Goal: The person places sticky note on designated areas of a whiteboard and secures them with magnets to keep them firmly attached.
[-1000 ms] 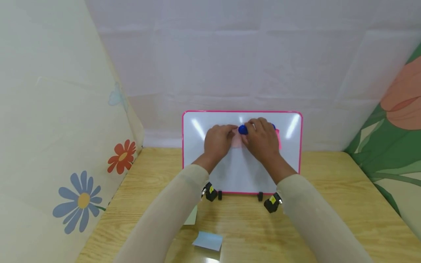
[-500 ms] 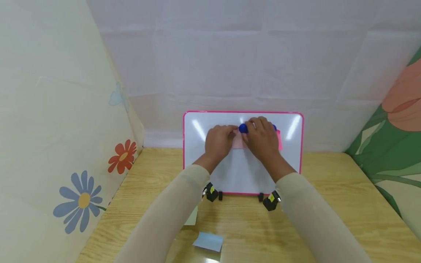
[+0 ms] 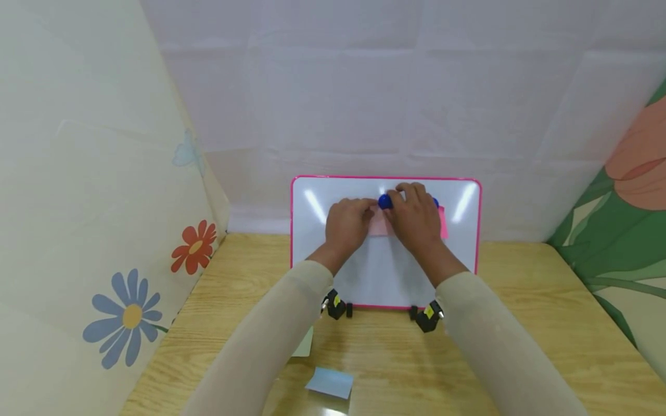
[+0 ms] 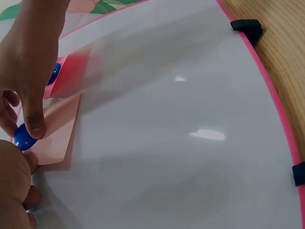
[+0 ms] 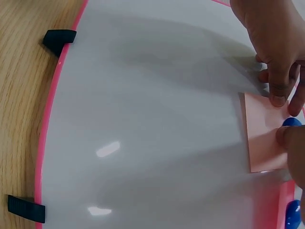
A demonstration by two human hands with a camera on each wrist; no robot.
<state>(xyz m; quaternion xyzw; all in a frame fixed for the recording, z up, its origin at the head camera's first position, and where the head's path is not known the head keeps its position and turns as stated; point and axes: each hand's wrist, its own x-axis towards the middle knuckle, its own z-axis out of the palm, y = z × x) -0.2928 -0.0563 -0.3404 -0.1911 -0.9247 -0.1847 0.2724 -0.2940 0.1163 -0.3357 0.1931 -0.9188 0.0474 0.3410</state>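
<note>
A small pink-framed whiteboard [image 3: 374, 277] stands tilted in front of me. Against its upper middle lies a pale pink sticky note [image 5: 264, 138]. My left hand [image 3: 346, 225] pinches the note near its upper left corner, thumb on the paper. With thumb and fingers my right hand [image 3: 416, 222] holds a round blue magnet [image 4: 23, 138] at the note's top edge. To the right, partly hidden behind that hand, a brighter pink note [image 3: 443, 222] hangs on the board under a second blue magnet [image 5: 293, 214].
On the wooden table [image 3: 520, 323] lie a light blue sticky note [image 3: 330, 382] and a pale green one [image 3: 303, 344], partly behind the left sleeve. Black feet [image 4: 248, 28] support the board's lower edge. A white cloth [image 3: 338, 86] hangs behind, with flowered sheets at both sides.
Both hands stay nearly still at the note and magnet. The whole head view shifts very slightly.
</note>
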